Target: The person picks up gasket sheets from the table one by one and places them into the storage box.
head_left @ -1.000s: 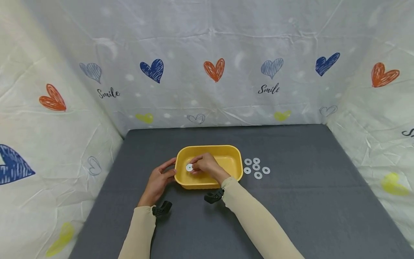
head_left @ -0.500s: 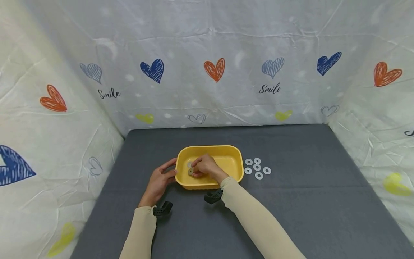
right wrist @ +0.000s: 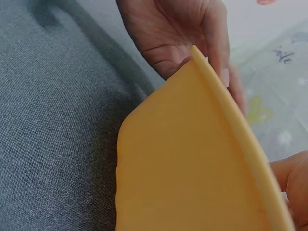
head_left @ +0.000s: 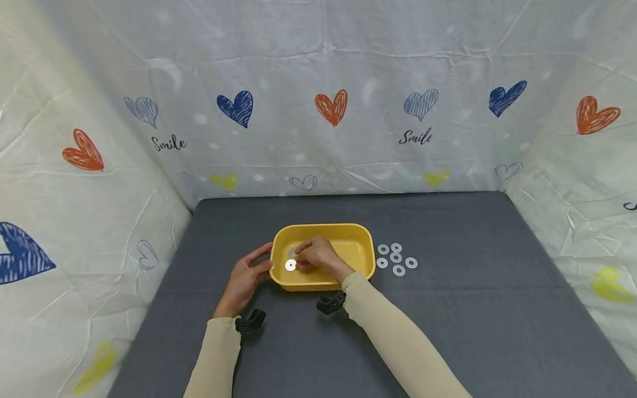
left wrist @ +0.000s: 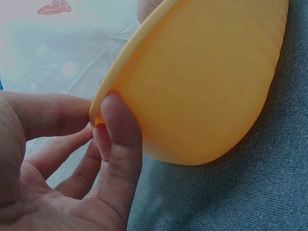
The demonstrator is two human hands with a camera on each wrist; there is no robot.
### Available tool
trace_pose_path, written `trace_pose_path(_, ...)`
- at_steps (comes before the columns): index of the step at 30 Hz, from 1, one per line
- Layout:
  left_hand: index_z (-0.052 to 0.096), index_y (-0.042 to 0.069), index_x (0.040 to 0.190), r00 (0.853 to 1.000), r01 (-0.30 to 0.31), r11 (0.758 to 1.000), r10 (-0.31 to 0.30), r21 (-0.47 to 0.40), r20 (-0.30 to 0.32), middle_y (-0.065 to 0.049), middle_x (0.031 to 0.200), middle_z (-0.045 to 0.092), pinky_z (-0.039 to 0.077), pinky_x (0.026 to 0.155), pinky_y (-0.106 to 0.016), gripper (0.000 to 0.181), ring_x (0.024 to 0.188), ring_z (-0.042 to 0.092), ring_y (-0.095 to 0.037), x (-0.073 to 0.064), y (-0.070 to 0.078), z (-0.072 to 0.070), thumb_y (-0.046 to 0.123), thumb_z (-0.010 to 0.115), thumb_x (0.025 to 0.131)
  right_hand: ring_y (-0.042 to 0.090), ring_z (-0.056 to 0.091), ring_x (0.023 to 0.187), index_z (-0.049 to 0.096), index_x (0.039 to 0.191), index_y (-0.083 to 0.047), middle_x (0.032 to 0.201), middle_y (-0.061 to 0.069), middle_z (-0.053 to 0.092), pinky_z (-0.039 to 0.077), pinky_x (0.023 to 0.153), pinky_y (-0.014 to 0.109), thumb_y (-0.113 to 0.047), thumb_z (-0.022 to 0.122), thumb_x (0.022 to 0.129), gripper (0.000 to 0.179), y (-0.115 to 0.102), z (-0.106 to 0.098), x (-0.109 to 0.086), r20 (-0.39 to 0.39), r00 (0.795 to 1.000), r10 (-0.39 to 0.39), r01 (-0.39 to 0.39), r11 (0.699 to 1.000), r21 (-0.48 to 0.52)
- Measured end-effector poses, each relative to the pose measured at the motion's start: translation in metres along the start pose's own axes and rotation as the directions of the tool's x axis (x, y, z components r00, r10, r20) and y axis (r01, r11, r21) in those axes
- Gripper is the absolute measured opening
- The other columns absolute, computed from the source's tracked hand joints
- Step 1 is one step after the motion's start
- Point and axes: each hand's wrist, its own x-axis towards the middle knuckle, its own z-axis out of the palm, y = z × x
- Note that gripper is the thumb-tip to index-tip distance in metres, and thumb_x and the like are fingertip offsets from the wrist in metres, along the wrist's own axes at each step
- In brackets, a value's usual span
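Observation:
A yellow rectangular tray (head_left: 348, 249) sits on the dark tabletop. My left hand (head_left: 244, 279) holds its left end by the rim; in the left wrist view that hand's fingers (left wrist: 122, 120) press on the wall and rim. My right hand (head_left: 318, 255) reaches down inside the tray with its fingertips together at a bright white washer (head_left: 291, 265), which it appears to pinch. Just behind that, a dimmer washer (head_left: 292, 252) lies on the tray floor. In the right wrist view the tray wall hides most of my right hand (right wrist: 299, 185) and its fingertips.
Several flat washers (head_left: 395, 257) lie in a loose cluster on the grey cloth (head_left: 473, 309), just right of the tray. White sheets (head_left: 368, 66) printed with hearts and "Smile" enclose the back and both sides of the table.
The washer at my right fingertips has come slightly nearer the tray's front, looking brownish, then bright white. Another washer shows behind it. My left hand has stayed on the tray.

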Motion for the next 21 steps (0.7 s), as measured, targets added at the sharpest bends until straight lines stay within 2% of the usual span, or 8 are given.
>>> trace_pose_path(4,0.044,0.014,0.149,1.000,0.003,1.000,-0.003,0.008,-0.008,-0.011,0.149,0.042,0.057,0.080,-0.024,0.055,0.108,0.062,-0.020,0.001,-0.001,0.000,0.011,0.061,0.096,0.023,0.074,0.075,0.071,0.111,0.004,0.087,0.014,0.074,0.060,0.072,0.034,-0.005,0.066,0.091,0.023,-0.003,-0.002,-0.002,-0.004,1.000,0.006,-0.006,1.000,0.020)
trace_pose_path(8,0.043,0.013,0.149,1.000,0.004,1.000,-0.004,0.006,-0.002,-0.011,0.149,0.041,0.057,0.079,-0.024,0.055,0.110,0.062,-0.022,-0.001,0.002,0.000,0.010,0.060,0.096,0.028,0.074,0.084,0.069,0.115,0.004,0.093,0.016,0.074,0.059,0.079,0.039,-0.007,0.066,0.092,0.026,-0.006,-0.006,-0.008,0.028,1.000,-0.012,0.010,0.999,0.053)
trace_pose_path(17,0.042,0.016,0.150,1.000,0.017,1.000,-0.016,0.010,-0.010,-0.009,0.151,0.041,0.057,0.081,-0.025,0.056,0.110,0.062,-0.021,0.000,0.000,0.000,0.013,0.061,0.097,0.031,0.073,0.094,0.065,0.120,0.005,0.109,0.022,0.071,0.055,0.089,0.049,-0.010,0.065,0.093,0.031,-0.008,-0.021,-0.035,0.086,0.989,-0.122,0.109,0.983,0.150)
trace_pose_path(21,0.042,0.017,0.150,1.000,0.021,1.000,-0.021,0.009,-0.006,-0.008,0.152,0.040,0.057,0.081,-0.024,0.056,0.110,0.062,-0.021,0.001,-0.002,-0.001,0.013,0.060,0.097,0.027,0.073,0.093,0.064,0.120,0.004,0.117,0.024,0.068,0.054,0.091,0.051,-0.010,0.066,0.093,0.031,-0.009,-0.028,-0.045,0.097,0.981,-0.165,0.148,0.975,0.164)
